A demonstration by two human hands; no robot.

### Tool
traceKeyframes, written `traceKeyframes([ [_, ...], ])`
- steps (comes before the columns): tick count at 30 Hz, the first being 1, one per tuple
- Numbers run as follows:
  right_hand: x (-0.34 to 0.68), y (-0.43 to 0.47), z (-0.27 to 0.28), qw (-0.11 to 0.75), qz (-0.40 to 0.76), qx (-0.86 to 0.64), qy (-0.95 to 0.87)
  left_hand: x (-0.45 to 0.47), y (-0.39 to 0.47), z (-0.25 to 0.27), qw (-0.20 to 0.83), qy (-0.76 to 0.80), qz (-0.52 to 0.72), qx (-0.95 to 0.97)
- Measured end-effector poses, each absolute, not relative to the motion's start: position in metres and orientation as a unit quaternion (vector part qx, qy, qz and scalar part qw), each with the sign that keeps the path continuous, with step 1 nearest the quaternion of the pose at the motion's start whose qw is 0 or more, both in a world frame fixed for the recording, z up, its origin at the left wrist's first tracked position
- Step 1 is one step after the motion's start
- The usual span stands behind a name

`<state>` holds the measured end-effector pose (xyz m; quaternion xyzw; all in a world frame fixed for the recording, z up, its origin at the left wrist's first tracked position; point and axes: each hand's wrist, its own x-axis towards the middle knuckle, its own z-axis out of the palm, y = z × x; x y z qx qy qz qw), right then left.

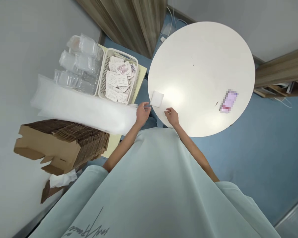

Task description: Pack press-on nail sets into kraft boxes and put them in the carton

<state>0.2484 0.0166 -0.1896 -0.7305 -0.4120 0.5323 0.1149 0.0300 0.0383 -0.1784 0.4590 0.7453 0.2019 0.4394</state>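
Observation:
A small white square packet (157, 99) lies near the left edge of the round white table (201, 59). Just left of it is my left hand (143, 114), its fingers curved and apart, with nothing seen in them. My right hand (172, 116) hovers by the table's near edge, right of the packet. Its fingers are bent loosely, and I see nothing held there. Both hands appear apart from the packet, though the left fingertips come close to its edge.
Left stands a basket (103, 89) of printed cards, beside a bin of clear plastic packs (86, 62). White sheeting (89, 105) stretches in front of them. Folded brown cardboard boxes (64, 142) are stacked nearer me. A blurred purple phone-like object (228, 101) lies on the table's right side.

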Motion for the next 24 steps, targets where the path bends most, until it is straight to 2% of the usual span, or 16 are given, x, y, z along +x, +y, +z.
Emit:
traceKeyframes([
  [10, 0.266, -0.019, -0.168, 0.12, 0.614, -0.651, -0.43, 0.017, -0.072, -0.104, 0.435, 0.79, 0.299, 0.312],
  [17, 0.238, -0.026, -0.151, 0.158, 0.612, -0.614, -0.473, -0.012, -0.093, -0.087, 0.44, 0.771, 0.367, 0.278],
  [24, 0.191, -0.04, -0.118, 0.199, 0.592, -0.599, -0.5, -0.052, -0.104, -0.059, 0.443, 0.721, 0.421, 0.326],
])
